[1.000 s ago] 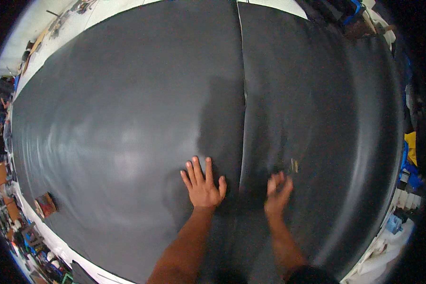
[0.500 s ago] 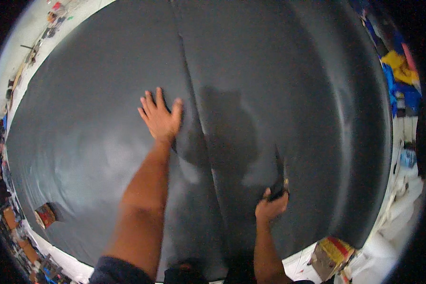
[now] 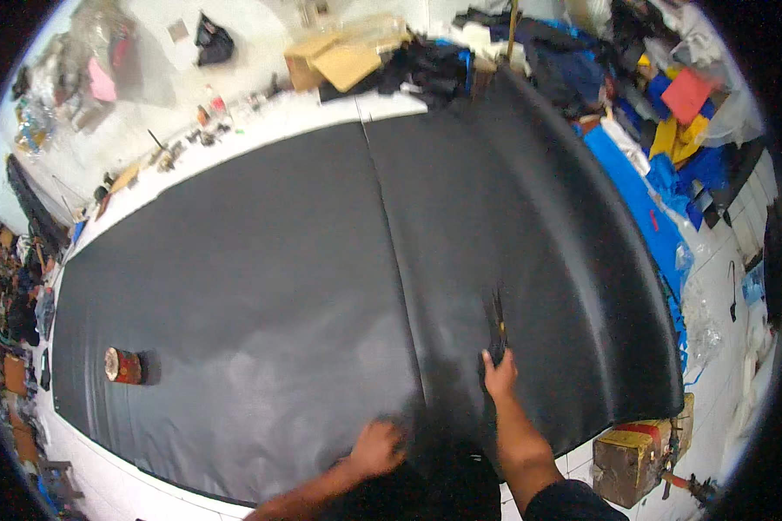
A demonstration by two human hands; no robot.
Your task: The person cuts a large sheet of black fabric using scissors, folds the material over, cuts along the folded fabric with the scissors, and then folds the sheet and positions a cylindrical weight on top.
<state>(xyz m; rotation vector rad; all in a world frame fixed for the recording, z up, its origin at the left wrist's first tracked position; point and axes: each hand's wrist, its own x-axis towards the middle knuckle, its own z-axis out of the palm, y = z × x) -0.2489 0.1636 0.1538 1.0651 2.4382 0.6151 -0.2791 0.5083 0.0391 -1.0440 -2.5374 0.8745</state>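
A large black sheet (image 3: 287, 252), smooth with a dull sheen, covers the table in front of me. A straight dividing line (image 3: 393, 234) runs along it from the far edge toward my body. In my right hand (image 3: 501, 373) is a pair of dark scissors (image 3: 499, 323), blades pointing away from me, over the sheet just right of that line. My left hand (image 3: 379, 449) is low at the near edge of the sheet, left of the line. Its fingers look bent but are blurred, so I cannot tell whether they grip the edge.
A red can-like block (image 3: 123, 366) rests on the sheet at the left. Beyond the far edge lie cardboard (image 3: 343, 61) and dark cloth. Coloured scraps (image 3: 678, 130) pile up at the far right. A worn box (image 3: 632, 464) stands below the near right corner.
My left hand has come off the middle of the sheet and back toward me to the near edge. The scissors have shifted slightly left. The view has tilted up, showing the far side.
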